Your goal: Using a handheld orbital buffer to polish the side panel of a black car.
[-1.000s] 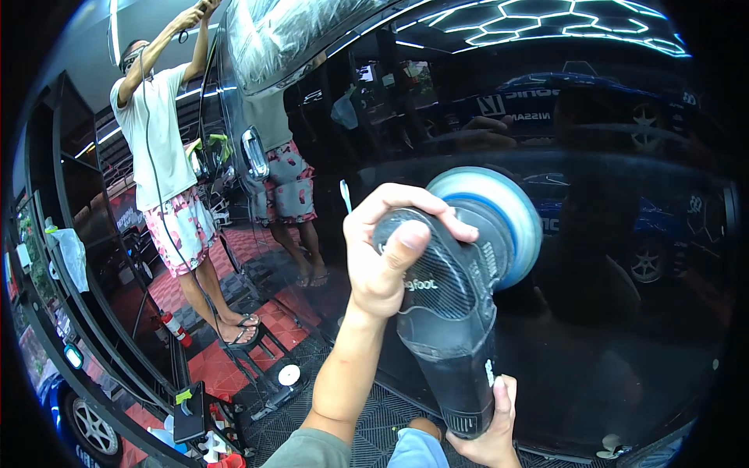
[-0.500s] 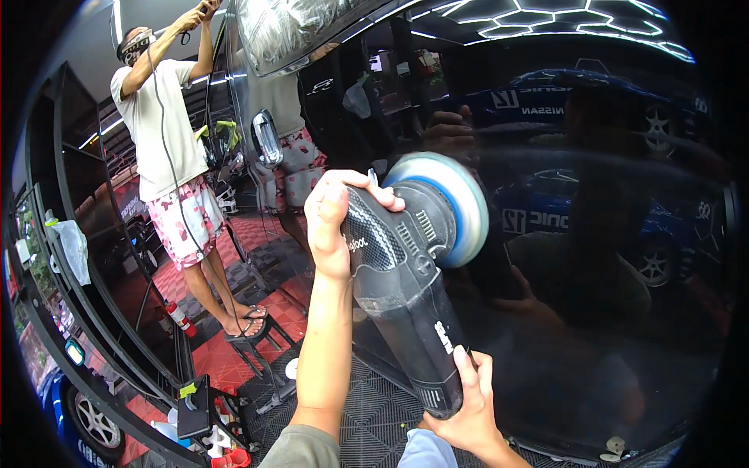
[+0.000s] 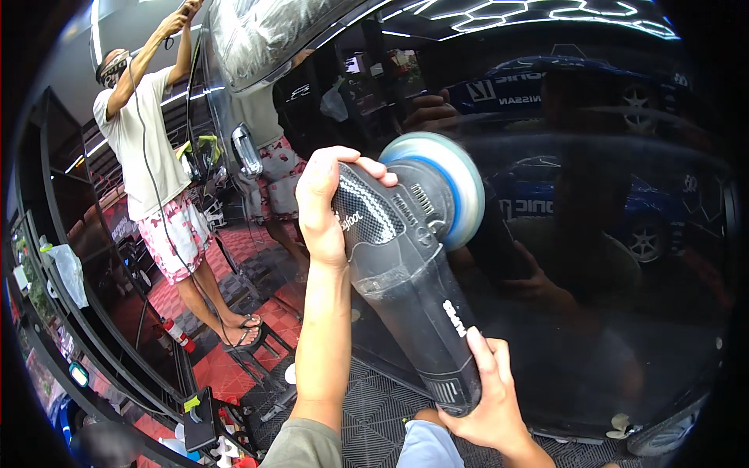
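A black car polisher (image 3: 413, 304) spans the middle of the view, its round pad (image 3: 460, 191) with a blue backing turned toward the glossy black car panel (image 3: 577, 335). My left hand (image 3: 328, 203) wraps over the polisher's head, fingers curled around its top. Lower down, my right hand (image 3: 488, 398) grips the rear end of the body, thumb along its side. The pad appears to be against the panel, though the contact edge is hidden behind it. Reflections of my hands and a blue car show in the dark paint.
On the left another person (image 3: 152, 156) stands on a black stool (image 3: 265, 351), arms raised, a cable hanging beside them. A chrome door handle (image 3: 246, 150) and plastic-covered window (image 3: 265, 39) lie ahead. A red fire extinguisher (image 3: 179, 335) and a small black stand (image 3: 201, 417) are at left.
The view has shifted, so the other person and door handle sit further left. The polisher's head appears slightly higher and its rear end further right. Both hands keep their hold.
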`<state>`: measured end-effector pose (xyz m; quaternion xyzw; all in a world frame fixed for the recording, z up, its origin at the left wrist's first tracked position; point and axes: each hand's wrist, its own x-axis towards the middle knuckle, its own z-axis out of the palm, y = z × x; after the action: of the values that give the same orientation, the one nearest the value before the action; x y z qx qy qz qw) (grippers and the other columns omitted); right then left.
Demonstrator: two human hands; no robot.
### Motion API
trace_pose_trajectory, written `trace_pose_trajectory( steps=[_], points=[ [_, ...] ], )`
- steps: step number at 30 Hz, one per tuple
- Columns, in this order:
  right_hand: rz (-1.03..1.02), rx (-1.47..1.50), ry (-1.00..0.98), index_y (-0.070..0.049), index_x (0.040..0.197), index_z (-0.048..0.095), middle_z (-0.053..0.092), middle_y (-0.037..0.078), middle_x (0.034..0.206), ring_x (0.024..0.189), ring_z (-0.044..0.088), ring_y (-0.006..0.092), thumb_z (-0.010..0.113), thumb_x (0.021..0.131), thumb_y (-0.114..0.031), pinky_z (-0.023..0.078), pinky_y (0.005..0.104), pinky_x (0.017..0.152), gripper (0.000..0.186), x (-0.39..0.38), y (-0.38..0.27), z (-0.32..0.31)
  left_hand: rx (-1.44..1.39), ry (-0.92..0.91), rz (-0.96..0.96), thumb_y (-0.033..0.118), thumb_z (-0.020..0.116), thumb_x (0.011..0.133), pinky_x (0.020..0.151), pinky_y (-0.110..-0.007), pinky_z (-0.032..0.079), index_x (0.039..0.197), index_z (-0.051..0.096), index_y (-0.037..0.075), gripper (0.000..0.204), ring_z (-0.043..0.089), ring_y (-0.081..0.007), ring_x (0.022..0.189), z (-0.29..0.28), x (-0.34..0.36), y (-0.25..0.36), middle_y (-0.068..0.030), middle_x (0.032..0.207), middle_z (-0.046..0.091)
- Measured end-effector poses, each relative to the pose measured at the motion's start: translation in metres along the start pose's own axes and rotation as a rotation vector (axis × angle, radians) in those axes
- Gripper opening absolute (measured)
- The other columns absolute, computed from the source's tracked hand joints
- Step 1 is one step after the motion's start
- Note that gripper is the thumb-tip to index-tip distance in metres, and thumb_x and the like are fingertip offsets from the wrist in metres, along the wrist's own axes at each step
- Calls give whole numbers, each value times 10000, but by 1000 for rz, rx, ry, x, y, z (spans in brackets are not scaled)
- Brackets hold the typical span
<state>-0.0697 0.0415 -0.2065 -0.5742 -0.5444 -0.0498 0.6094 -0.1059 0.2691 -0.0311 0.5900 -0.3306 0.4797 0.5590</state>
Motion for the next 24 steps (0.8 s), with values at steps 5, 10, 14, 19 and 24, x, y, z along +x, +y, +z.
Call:
trace_pose_trajectory(
  steps=[5, 10, 14, 19, 24],
  points=[
    [-54, -9, 81, -175, 1453, 335, 411, 200, 1149, 926, 606, 333, 834, 568, -36, 552, 386, 740, 1025, -24, -8, -40, -82, -89, 1, 255, 464, 984, 736, -390, 559, 1041, 543, -28, 299, 675, -307, 813, 56, 6, -11, -209, 884, 645],
    [-17, 33, 77, -75, 1460, 292, 444, 197, 1165, 1024, 525, 324, 810, 513, -45, 461, 403, 866, 1080, -42, -11, -73, -125, -143, 0, 267, 471, 976, 733, -400, 563, 1028, 538, -29, 307, 672, -316, 808, 102, 12, -19, -215, 886, 636],
    [-15, 39, 107, -74, 1458, 297, 467, 191, 1148, 1014, 531, 324, 817, 513, -52, 459, 406, 870, 1079, -55, -14, -95, -148, -195, 14, 261, 456, 984, 740, -402, 561, 1017, 526, -31, 302, 669, -322, 816, 130, 16, -26, -213, 902, 625],
    [-7, 22, 138, -74, 1459, 288, 475, 187, 1147, 1017, 534, 319, 829, 513, -71, 451, 409, 880, 1090, -69, -16, -117, -160, -243, -7, 259, 450, 994, 747, -406, 563, 1015, 516, -36, 303, 670, -319, 816, 164, 19, -32, -215, 918, 619],
    [-60, -46, 206, -68, 1463, 268, 473, 189, 1159, 1022, 535, 318, 839, 504, -95, 448, 408, 883, 1117, -89, -15, -145, -262, -295, -43, 219, 465, 987, 742, -412, 573, 1028, 518, -42, 269, 675, -330, 824, 210, 19, -41, -222, 923, 624]
  ],
)
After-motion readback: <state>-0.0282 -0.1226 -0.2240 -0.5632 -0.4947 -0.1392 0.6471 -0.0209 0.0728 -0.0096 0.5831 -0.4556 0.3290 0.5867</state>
